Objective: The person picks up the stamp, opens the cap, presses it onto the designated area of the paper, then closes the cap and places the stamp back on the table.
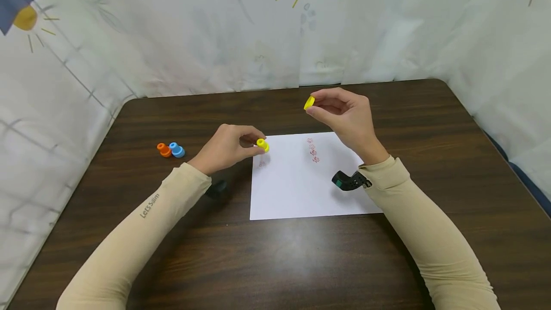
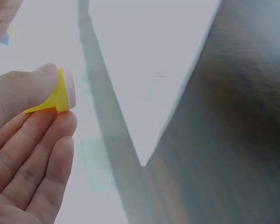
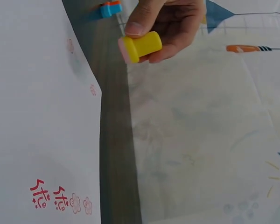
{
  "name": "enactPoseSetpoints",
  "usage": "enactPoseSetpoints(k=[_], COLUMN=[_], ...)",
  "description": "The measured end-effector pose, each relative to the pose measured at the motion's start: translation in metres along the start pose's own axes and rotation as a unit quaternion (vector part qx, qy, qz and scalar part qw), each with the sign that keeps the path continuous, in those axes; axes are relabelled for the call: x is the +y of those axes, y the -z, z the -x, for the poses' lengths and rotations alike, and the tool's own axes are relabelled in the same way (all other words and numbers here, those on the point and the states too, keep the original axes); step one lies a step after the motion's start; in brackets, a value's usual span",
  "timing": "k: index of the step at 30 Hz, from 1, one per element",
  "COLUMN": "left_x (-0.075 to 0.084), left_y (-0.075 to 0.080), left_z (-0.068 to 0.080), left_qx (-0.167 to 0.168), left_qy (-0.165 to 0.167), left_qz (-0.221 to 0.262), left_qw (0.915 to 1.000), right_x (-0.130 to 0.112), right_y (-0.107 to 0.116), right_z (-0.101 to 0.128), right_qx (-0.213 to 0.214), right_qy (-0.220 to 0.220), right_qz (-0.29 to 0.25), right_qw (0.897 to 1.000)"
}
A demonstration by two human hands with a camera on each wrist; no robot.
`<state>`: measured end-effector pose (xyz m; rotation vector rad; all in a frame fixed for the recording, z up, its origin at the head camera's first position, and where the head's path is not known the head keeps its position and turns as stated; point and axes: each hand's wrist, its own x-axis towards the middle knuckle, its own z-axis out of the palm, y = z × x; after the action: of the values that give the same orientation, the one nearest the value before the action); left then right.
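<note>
Head view shows our left hand [image 1: 228,147] pinching the yellow stamp [image 1: 263,145] just above the paper's [image 1: 301,190] left edge, while our right hand [image 1: 344,114] pinches its yellow cap [image 1: 309,103] higher up. We judge the inked face could smudge fingers if our pinch slips.

Left hand [image 2: 23,154] pinches a yellow stamp [image 2: 60,93] over washed-out, seemingly white paper [image 2: 144,56]

Glossy yellow plastic stamp [image 1: 263,145], matt paper [image 1: 301,190]
</note>
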<state>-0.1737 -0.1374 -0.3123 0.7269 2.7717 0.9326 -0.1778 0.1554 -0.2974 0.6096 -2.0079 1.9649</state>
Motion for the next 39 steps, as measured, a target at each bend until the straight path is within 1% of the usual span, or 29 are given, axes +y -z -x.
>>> enactPoseSetpoints(k=[6,9,12,15,20,23,29,33,36,39], left_x=[0.005,0.008,0.01,0.012,0.013,0.014,0.016,0.02,0.023,0.027], left_y=[0.008,0.01,0.012,0.013,0.01,0.006,0.002,0.001,-0.001,-0.003], left_z=[-0.005,-0.008,-0.012,-0.016,-0.019,-0.017,-0.014,-0.014,-0.013,-0.012], left_qx=[0.053,0.083,0.106,0.125,0.154,0.163,0.177,0.179,0.173,0.164], left_qy=[-0.011,-0.015,-0.011,-0.009,-0.01,-0.008,-0.006,-0.007,-0.01,-0.016], left_qz=[0.049,0.067,0.099,0.14,0.221,0.264,0.314,0.352,0.37,0.379], left_qw=[0.9973,0.9942,0.9894,0.9822,0.963,0.9505,0.9328,0.9186,0.913,0.9104], right_x=[0.002,0.003,0.004,0.004,0.005,0.005,0.006,0.005,0.005,0.005], right_y=[-0.001,-0.001,-0.002,-0.002,-0.003,-0.003,-0.003,-0.001,-0.001,-0.002], right_z=[0.0,0.0,0.0,0.0,0.001,0.002,0.004,0.006,0.007,0.008], right_qx=[-0.001,-0.003,-0.005,-0.006,-0.011,-0.016,-0.026,-0.03,-0.036,-0.043], right_qy=[-0.004,-0.003,-0.003,-0.005,-0.011,-0.013,-0.016,-0.015,-0.021,-0.027], right_qz=[0.013,0.019,0.019,0.016,0.022,0.028,0.038,0.045,0.044,0.041], right_qw=[1.0,1.0,1.0,1.0,1.0,0.999,0.999,0.998,0.998,0.998])
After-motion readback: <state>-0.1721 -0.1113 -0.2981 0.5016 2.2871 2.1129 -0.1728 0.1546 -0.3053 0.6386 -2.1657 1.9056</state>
